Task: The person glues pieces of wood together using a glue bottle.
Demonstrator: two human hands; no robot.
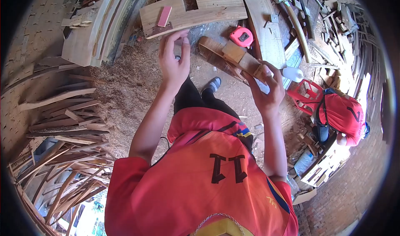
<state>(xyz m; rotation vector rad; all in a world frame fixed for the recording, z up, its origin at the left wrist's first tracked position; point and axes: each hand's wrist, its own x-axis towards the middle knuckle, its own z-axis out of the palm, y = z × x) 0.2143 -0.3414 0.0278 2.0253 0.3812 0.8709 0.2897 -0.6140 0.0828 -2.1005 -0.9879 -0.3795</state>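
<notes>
Light-brown wood shavings (137,65) litter the dusty brown floor (232,88). A curved, pale wooden board (208,14) carries a flat, pink rectangular block (164,16); a long, pale wooden plank (266,38) bears a small grey piece (273,18).

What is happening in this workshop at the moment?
One person's right hand holds a wooden piece. The left hand, holding nothing visible, is near the edge of a curved board, which bears a pink strip. A pink tape measure lies close to this board. Another person in red is further right.
</notes>
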